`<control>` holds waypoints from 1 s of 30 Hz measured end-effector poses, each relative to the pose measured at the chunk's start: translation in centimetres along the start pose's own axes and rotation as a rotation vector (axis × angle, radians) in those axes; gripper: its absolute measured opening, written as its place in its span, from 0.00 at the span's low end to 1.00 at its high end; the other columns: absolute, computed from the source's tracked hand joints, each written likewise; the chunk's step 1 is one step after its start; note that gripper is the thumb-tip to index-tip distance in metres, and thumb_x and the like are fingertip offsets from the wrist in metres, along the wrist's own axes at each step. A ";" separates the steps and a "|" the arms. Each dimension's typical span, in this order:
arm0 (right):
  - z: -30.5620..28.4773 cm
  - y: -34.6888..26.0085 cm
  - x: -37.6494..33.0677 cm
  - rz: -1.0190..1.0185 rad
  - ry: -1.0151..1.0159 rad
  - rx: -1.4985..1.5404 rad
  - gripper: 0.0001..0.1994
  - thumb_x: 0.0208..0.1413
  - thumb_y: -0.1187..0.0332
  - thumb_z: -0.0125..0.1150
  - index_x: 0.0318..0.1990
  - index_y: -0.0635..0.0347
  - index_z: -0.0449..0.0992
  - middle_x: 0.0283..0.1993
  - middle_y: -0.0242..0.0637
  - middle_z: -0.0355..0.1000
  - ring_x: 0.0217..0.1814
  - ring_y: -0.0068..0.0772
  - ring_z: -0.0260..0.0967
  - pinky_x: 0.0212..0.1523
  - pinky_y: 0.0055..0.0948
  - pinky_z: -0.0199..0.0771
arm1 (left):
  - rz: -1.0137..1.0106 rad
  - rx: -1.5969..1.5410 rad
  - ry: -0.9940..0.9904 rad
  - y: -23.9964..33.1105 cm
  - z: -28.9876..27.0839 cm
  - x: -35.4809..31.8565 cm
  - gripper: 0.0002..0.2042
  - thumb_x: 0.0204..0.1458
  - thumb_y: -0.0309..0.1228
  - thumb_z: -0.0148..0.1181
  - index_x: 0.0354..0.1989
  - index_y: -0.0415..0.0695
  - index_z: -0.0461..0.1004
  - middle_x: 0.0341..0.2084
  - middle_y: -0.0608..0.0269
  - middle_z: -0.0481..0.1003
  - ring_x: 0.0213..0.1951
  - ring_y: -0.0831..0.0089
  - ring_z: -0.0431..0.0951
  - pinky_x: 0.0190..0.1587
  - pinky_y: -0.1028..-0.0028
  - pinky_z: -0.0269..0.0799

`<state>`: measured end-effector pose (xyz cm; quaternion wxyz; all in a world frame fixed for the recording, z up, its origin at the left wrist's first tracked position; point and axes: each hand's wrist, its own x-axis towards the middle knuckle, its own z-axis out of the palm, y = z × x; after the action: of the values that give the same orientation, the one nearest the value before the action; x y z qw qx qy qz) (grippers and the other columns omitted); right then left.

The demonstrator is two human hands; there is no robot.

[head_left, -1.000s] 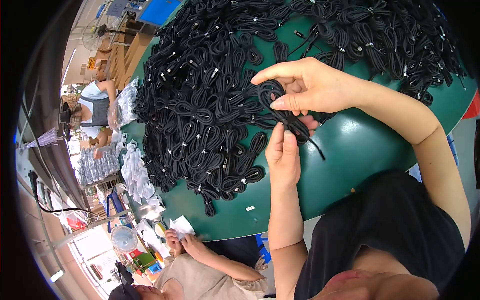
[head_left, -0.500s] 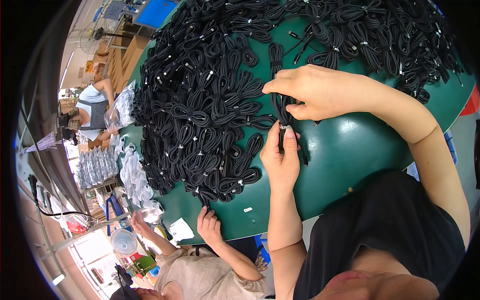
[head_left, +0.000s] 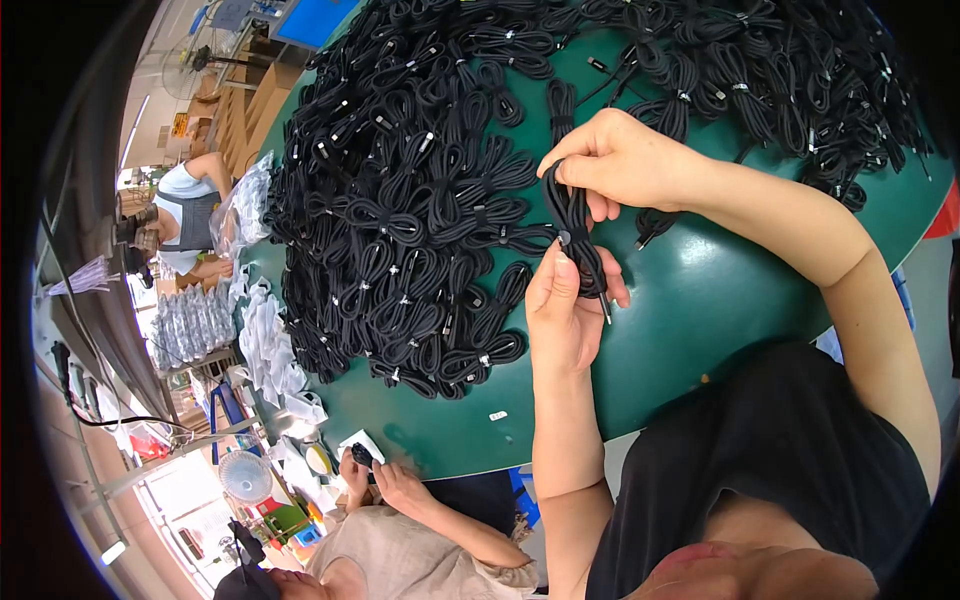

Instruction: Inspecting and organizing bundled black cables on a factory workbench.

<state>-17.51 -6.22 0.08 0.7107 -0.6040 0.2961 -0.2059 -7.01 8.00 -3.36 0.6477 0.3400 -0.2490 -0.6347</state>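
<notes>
A coiled black cable (head_left: 573, 225) is stretched between both my hands above the green table (head_left: 700, 300). My left hand (head_left: 565, 310) pinches its lower end with thumb and fingers. My right hand (head_left: 620, 160) grips the upper loop of the same cable. Just to the left and beyond lies a big heap of bundled black cables (head_left: 420, 210) tied at the middle, spreading across the far side of the table.
A person in a beige top (head_left: 400, 550) sits at the near left edge, their hands (head_left: 375, 475) on a small dark object. Clear plastic bags (head_left: 265, 350) pile up at the table's left rim. Another person (head_left: 185, 215) works further left.
My hands have drawn the cable out longer, the right hand rising and the left sliding to its lower end. The neighbour's hands pulled back from the table toward their body.
</notes>
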 end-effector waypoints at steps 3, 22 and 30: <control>-0.1 0.6 0.3 0.042 -0.042 0.151 0.13 0.53 0.70 0.51 0.43 0.68 0.73 0.25 0.33 0.70 0.19 0.18 0.66 0.19 0.17 0.65 | -0.037 -0.113 0.019 0.0 -0.6 0.2 0.23 0.57 0.40 0.46 0.53 0.34 0.59 0.30 0.57 0.70 0.25 0.72 0.70 0.26 0.73 0.66; 1.9 0.8 -1.6 -0.221 -0.104 -0.321 0.17 0.51 0.76 0.54 0.49 0.71 0.65 0.34 0.41 0.68 0.21 0.23 0.69 0.19 0.21 0.69 | 0.162 0.261 0.249 -1.2 0.0 0.9 0.21 0.42 0.11 0.34 0.48 0.31 0.60 0.38 0.51 0.70 0.38 0.64 0.75 0.41 0.66 0.74; 2.2 1.7 -0.4 -0.168 0.068 -0.078 0.17 0.47 0.64 0.60 0.41 0.70 0.72 0.27 0.44 0.72 0.29 0.31 0.72 0.29 0.28 0.72 | 0.128 0.142 0.249 0.0 -0.6 0.7 0.20 0.45 0.14 0.37 0.50 0.32 0.59 0.39 0.48 0.71 0.40 0.64 0.74 0.43 0.65 0.72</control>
<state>-16.48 -4.05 -1.34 0.6564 -0.6466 0.2759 -0.2736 -6.55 7.38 -3.84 0.6872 0.4444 -0.2321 -0.5258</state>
